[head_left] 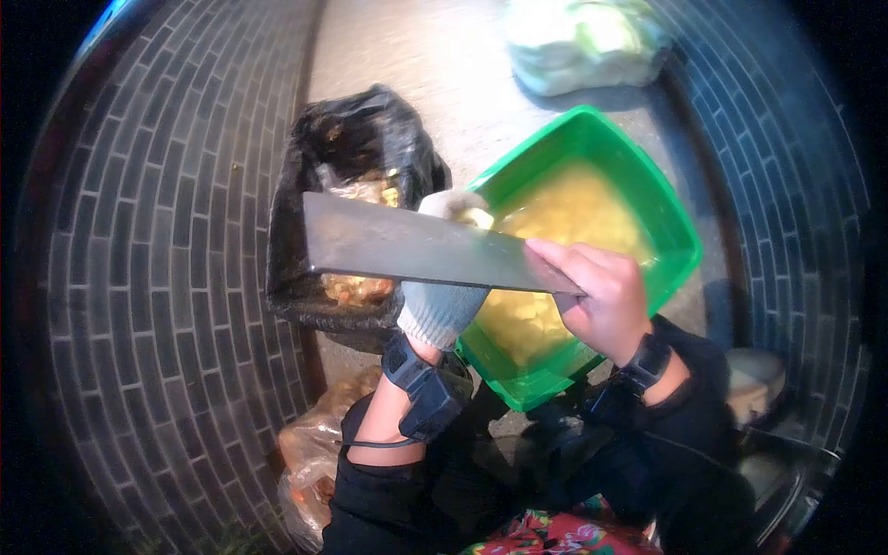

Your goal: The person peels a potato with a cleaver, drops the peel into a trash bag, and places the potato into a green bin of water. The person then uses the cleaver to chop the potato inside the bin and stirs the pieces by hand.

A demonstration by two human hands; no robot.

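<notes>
My right hand (601,289), bare, grips a wide-bladed cleaver (398,239) at its right end. The blade lies across the view, pointing left. Behind it my left hand (442,310), in a white knit glove, is partly hidden. Its fingers curl at the blade's upper edge around a pale yellow piece (476,218), whose kind I cannot make out. Both hands are over the near left side of a green basin (634,148). Cloudy yellowish liquid fills the basin, with pale yellow cut pieces (523,319) in it.
A bin lined with a black plastic bag (361,120) stands left of the basin, with scraps (356,289) inside. Below it lies a clear bag (310,439). A full, pale plastic sack (587,51) sits at the back. Brick-patterned walls (176,268) flank both sides.
</notes>
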